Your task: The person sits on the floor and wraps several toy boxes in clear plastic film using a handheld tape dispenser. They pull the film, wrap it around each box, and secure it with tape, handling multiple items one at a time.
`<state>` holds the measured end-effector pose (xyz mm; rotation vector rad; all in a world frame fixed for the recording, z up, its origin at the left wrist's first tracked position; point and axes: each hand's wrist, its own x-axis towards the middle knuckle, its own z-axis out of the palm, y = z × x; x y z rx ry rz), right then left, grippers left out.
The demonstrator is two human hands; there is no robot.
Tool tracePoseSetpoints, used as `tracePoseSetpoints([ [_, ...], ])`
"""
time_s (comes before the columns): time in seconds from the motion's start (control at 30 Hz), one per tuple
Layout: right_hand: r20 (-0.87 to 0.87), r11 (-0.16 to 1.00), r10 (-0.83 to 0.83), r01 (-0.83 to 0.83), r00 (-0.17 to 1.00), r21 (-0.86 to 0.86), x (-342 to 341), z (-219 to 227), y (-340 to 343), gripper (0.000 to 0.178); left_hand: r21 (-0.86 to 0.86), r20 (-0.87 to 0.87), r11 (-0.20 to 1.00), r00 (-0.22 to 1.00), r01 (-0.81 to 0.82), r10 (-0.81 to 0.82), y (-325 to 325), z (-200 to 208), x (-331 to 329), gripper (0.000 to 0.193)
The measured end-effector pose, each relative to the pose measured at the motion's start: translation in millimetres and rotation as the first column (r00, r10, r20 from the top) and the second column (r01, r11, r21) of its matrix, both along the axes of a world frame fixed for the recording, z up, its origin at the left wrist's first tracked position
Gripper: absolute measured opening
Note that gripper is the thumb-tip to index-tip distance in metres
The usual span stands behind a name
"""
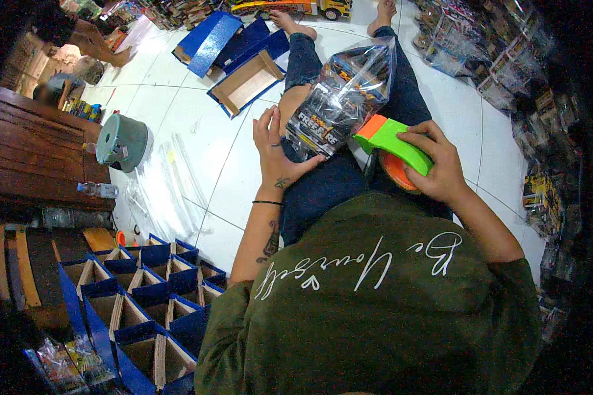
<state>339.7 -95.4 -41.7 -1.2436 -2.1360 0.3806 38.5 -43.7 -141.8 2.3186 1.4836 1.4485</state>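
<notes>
A clear plastic bag [369, 62] wraps a bundle of black printed packs [322, 115], lying tilted across my legs. My left hand [276, 148] is at its near left corner, fingers spread apart and the thumb along the lower edge. In my right hand [434, 155] is a green tape dispenser [395, 141] with an orange front end, gripped from the right. Its orange-edged tape roll [399, 172] shows below the body. The dispenser's front end is close to the bundle's right side; whether they touch, I cannot tell.
Blue boxes [247, 82] lie on the white tiled floor ahead. Blue compartmented holders [151, 273] stand at lower left, near clear plastic sheets [168, 181], a grey-green tub [122, 141] and a bottle [99, 190]. Wrapped goods [454, 39] line the right. Another person [89, 39] sits far left.
</notes>
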Motion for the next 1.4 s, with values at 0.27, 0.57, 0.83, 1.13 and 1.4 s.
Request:
tracePoseSetpoints([
  [0.27,-0.001,0.999,-0.023,0.023,1.000,-0.047,3.3,-1.7,-2.3,0.047,-0.066,-0.050,0.998,0.999,-0.021,0.018,-9.1,-10.1,16.4,0.135],
  [0.57,-0.132,0.989,0.023,-0.003,0.991,0.148,21.4,46.2,0.1,0.042,-0.178,-0.100,0.974,0.988,-0.137,0.121,-4.3,-17.2,31.6,0.131],
  [0.83,0.059,0.887,0.273,-0.275,0.960,0.371,-53.6,137.9,122.3,0.049,-0.154,-0.098,0.977,0.986,-0.146,0.132,-6.9,-18.6,33.2,0.128],
  [1.13,-0.417,0.955,0.079,0.052,0.905,0.293,-139.1,107.1,247.8,0.043,-0.183,-0.149,0.971,0.981,-0.154,0.128,-1.5,-14.1,29.6,0.128],
  [1.4,-0.234,0.975,0.203,-0.175,0.951,0.134,-169.0,140.2,242.4,0.043,-0.211,0.283,0.967,0.956,0.141,-0.078,20.9,13.9,0.4,0.078],
])
